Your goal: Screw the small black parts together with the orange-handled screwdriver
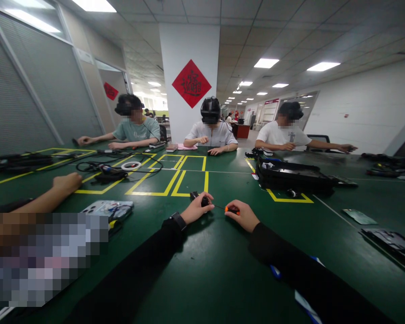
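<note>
Near the middle of the green table, my left hand is closed around a small black object, whose kind I cannot make out. A watch with a dark band circles my left wrist. Just to the right, my right hand grips the orange-and-black handle of a screwdriver. Its thin shaft points left toward the black object. Whether the tip touches that object is too small to tell.
A large black casing stands at the right, beyond my right hand. Cables and a white ring lie at the left. A co-worker's arm reaches in from the left, by a silvery panel. Three people sit across the table.
</note>
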The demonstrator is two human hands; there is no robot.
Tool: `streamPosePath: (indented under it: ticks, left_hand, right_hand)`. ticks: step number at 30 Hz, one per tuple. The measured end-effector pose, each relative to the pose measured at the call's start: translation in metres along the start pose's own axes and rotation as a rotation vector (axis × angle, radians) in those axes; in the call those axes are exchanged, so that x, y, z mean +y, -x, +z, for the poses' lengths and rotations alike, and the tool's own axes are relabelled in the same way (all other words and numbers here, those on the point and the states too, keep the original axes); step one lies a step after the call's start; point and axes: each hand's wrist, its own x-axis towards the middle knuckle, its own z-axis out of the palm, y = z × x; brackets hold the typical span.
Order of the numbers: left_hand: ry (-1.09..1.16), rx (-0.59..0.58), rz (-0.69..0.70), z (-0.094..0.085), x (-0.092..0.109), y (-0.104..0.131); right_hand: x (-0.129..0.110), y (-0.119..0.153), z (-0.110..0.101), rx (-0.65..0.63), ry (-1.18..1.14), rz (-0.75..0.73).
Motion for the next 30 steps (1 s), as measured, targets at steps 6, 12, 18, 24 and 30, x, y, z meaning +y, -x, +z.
streamPosePath:
  ticks: [6, 12, 18, 24, 30]
  left_hand:
    - [-0.009, -0.013, 0.011, 0.0007, -0.001, -0.0004]
    - [0.006, -0.018, 0.019, 0.0005, -0.0029, -0.0003]
    - [0.006, -0.011, 0.023, 0.0003, -0.003, -0.0004]
    - [-0.01, -0.009, 0.021, -0.0001, -0.0012, -0.0003]
    - [0.014, -0.023, 0.037, -0.0003, -0.0051, -0.0013]
  right_hand:
    - [0.002, -0.001, 0.0044, 0.024, -0.065, 0.01]
    - [0.0028, -0.0006, 0.0007, 0.018, -0.073, 0.017]
    - [0.0016, 0.0002, -0.0005, 0.024, -0.058, -0.005]
    - [0.0009, -0.0007, -0.0009, 0.039, 0.005, -0.03]
    - [-0.0064, 0.0018, -0.0038, -0.004, 0.097, -0.046]
